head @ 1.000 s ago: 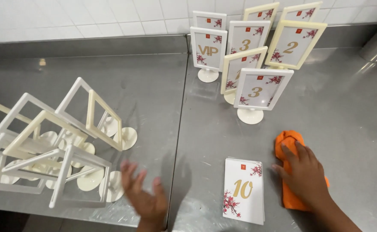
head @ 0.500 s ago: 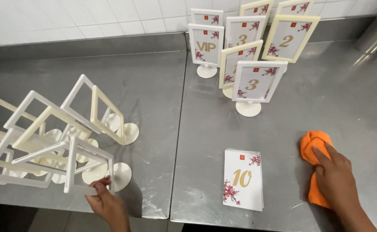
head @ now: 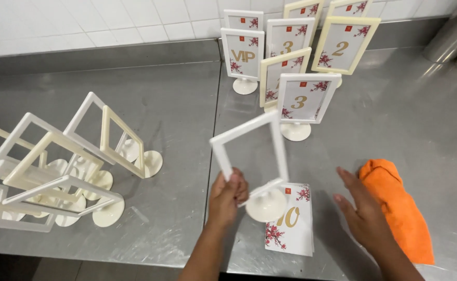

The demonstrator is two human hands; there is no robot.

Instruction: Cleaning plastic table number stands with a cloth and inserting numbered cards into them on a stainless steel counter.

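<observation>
In the lower centre, the left hand (head: pixel 227 193) is pinching the lower corner of an empty white plastic sign frame (head: pixel 251 156), tilted above the steel counter (head: pixel 176 93). The right hand (head: pixel 362 213) is hovering with fingers spread, between the flowered number card (head: pixel 296 229) and the soft orange cloth (head: pixel 400 208) near the counter's front edge.

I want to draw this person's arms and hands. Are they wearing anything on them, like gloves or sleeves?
No gloves: both the left hand and the right hand are bare. No sleeves show either; the forearms are uncovered as far as the bottom edge of the picture. No rings, watch or bracelets are visible. The fingernails look short and plain.
</observation>
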